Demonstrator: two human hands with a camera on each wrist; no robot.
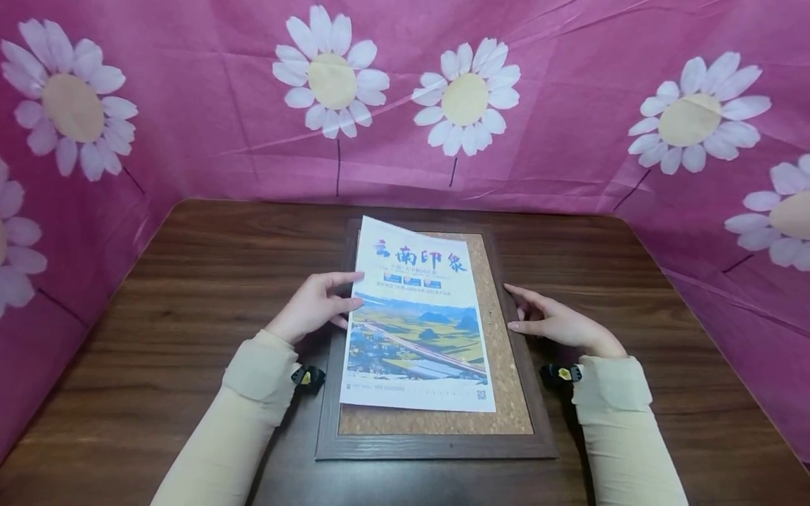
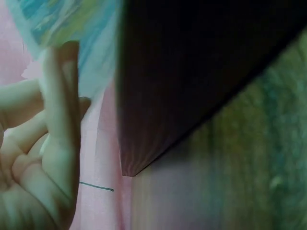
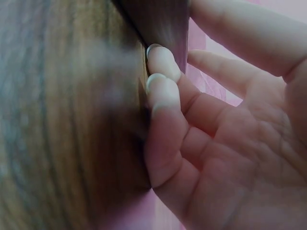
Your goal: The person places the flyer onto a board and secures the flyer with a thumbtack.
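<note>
A printed poster (image 1: 414, 337) with a landscape photo and large characters lies slightly askew over a brown-framed cork board (image 1: 436, 422). At the poster's left edge, my left hand (image 1: 310, 306) pinches the sheet, thumb on its printed face and a finger partly hidden beneath. The left wrist view shows the thumb (image 2: 62, 124) against the sheet, with the frame's dark side close by. My right hand (image 1: 560, 323) holds the frame's right side. In the right wrist view, its curled fingertips (image 3: 163, 91) press at the lower edge of the frame (image 3: 160, 24).
Beneath everything is a dark wood-grain table (image 1: 139, 393). A pink cloth (image 1: 221, 84) printed with white daisies hangs around its back and sides. Each wrist wears a small black camera, such as the left one (image 1: 308, 379).
</note>
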